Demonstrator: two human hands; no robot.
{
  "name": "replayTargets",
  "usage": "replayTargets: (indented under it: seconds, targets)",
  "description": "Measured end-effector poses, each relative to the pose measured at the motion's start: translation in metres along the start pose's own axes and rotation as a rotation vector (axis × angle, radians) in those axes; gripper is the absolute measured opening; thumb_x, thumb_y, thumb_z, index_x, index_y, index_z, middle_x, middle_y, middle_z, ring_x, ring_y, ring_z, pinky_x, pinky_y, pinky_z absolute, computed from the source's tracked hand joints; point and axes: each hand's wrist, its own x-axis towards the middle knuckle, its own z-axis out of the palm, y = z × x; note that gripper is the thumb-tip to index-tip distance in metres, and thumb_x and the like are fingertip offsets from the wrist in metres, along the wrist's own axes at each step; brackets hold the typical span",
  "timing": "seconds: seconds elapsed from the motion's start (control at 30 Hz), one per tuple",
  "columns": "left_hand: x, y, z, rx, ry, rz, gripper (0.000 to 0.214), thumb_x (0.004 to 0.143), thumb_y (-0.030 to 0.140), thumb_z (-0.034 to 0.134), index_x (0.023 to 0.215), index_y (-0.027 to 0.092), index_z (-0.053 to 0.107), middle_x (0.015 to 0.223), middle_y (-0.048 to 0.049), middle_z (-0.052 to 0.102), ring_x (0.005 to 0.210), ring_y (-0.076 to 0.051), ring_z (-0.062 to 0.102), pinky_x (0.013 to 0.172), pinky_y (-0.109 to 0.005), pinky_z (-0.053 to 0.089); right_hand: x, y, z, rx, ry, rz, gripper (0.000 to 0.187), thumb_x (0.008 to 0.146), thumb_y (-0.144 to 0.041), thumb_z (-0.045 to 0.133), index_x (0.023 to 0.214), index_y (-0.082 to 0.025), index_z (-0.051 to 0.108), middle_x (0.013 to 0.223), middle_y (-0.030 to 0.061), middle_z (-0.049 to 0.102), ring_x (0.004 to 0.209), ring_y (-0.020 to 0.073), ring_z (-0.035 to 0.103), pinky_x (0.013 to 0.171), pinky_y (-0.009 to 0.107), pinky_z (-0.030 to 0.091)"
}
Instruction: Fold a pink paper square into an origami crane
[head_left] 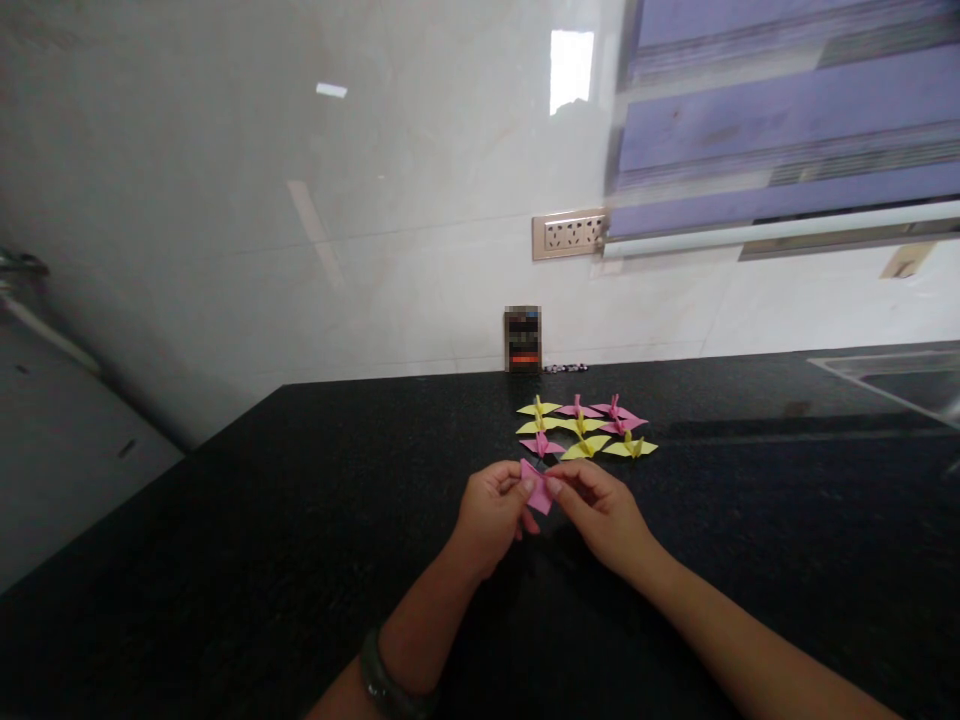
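Note:
Between my hands is a small folded piece of pink paper [538, 492], held just above the dark countertop. My left hand [495, 508] pinches its left side, thumb on top. On the right side, my right hand [598, 503] grips the paper between thumb and fingertips. Just beyond my fingers stand several folded paper cranes in rough rows, some yellow, such as the yellow crane [587, 447], and some pink, such as the pink crane [541, 446]. My fingers partly cover the folds of the paper.
The black speckled countertop [300, 520] runs to a pale tiled wall. A phone-like upright object [523, 340], blurred out, leans there beside a beaded string [566, 368]. A socket panel [571, 235] and a purple blind [750, 130] are on the wall; a sink edge [885, 385] lies right.

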Motion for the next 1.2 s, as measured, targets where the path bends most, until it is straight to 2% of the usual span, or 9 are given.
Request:
replayTargets:
  seconds: [0.1,0.17,0.23,0.37,0.43,0.6,0.8,0.97,1.2]
  targets:
    - [-0.001,0.001,0.001,-0.062,-0.008,-0.053,0.024,0.066,0.031,0.055,0.079,0.011,0.054,0.061,-0.0037,0.060,0.050,-0.011,0.056,0.039,-0.016,0.038,0.002,0.002,-0.003,-0.041,0.004,-0.008,0.015,0.073,-0.028,0.047,0.070,-0.019,0.059,0.066,0.0015,0.054,0.063,0.0133,0.049,0.059,0.025,0.039]
    - [-0.001,0.001,0.001,-0.109,-0.007,-0.066,0.026,0.065,0.030,0.056,0.082,0.011,0.055,0.071,-0.0070,0.062,0.064,-0.014,0.059,0.050,-0.020,0.044,0.003,0.003,-0.004,0.022,-0.029,0.052,0.017,0.074,-0.029,0.047,0.070,-0.018,0.058,0.063,0.0006,0.053,0.059,0.0122,0.048,0.055,0.023,0.039]
    - [-0.001,0.000,0.001,-0.133,-0.001,-0.058,0.027,0.063,0.029,0.058,0.083,0.010,0.054,0.074,-0.0077,0.062,0.068,-0.015,0.059,0.055,-0.022,0.044,0.003,0.003,-0.004,0.118,-0.083,0.134,0.018,0.074,-0.030,0.046,0.070,-0.017,0.057,0.059,-0.0006,0.051,0.052,0.0104,0.046,0.049,0.021,0.038]
    - [0.000,-0.001,0.001,-0.102,0.031,0.002,0.032,0.055,0.027,0.066,0.080,0.010,0.055,0.069,-0.0058,0.062,0.059,-0.013,0.057,0.051,-0.021,0.043,0.002,0.003,-0.003,0.238,-0.149,0.195,0.018,0.073,-0.031,0.047,0.068,-0.016,0.056,0.057,-0.0015,0.048,0.050,0.0090,0.044,0.045,0.019,0.037]
    - [0.000,-0.002,0.002,-0.065,0.035,0.018,0.028,0.058,0.029,0.063,0.077,0.010,0.055,0.064,-0.0048,0.061,0.053,-0.011,0.055,0.048,-0.021,0.041,0.002,0.004,-0.003,0.239,-0.156,0.191,0.019,0.073,-0.031,0.047,0.067,-0.016,0.056,0.057,-0.0014,0.048,0.050,0.0090,0.044,0.046,0.020,0.037]
    - [0.000,-0.001,0.002,0.010,0.018,-0.002,0.021,0.066,0.030,0.054,0.077,0.012,0.055,0.053,-0.0007,0.057,0.044,-0.009,0.051,0.041,-0.018,0.037,0.003,0.007,-0.004,0.133,-0.107,0.142,0.019,0.073,-0.032,0.046,0.068,-0.017,0.057,0.056,-0.0019,0.049,0.050,0.0098,0.045,0.047,0.021,0.037]
    - [-0.001,-0.004,0.003,0.025,-0.028,0.000,0.022,0.067,0.025,0.050,0.084,0.012,0.055,0.057,-0.0006,0.057,0.044,-0.007,0.050,0.042,-0.017,0.038,0.003,0.006,-0.003,-0.016,-0.088,0.034,0.015,0.070,-0.031,0.051,0.068,-0.017,0.057,0.062,0.0000,0.053,0.056,0.0112,0.046,0.053,0.022,0.037]
    - [0.000,-0.003,0.004,0.054,-0.040,0.006,0.045,0.060,0.019,0.056,0.103,0.015,0.047,0.077,-0.0037,0.059,0.040,-0.006,0.050,0.036,-0.017,0.036,0.005,0.011,-0.003,0.191,-0.083,0.193,0.014,0.070,-0.031,0.051,0.069,-0.017,0.053,0.055,-0.0027,0.049,0.044,0.0077,0.041,0.042,0.020,0.034]
    - [-0.001,-0.001,0.002,-0.009,-0.023,0.020,0.037,0.062,0.020,0.055,0.098,0.015,0.046,0.071,-0.0010,0.057,0.035,-0.003,0.045,0.030,-0.014,0.029,0.005,0.013,-0.001,0.452,-0.086,0.330,0.017,0.071,-0.031,0.050,0.071,-0.014,0.053,0.055,-0.0019,0.050,0.042,0.0057,0.042,0.041,0.018,0.035]
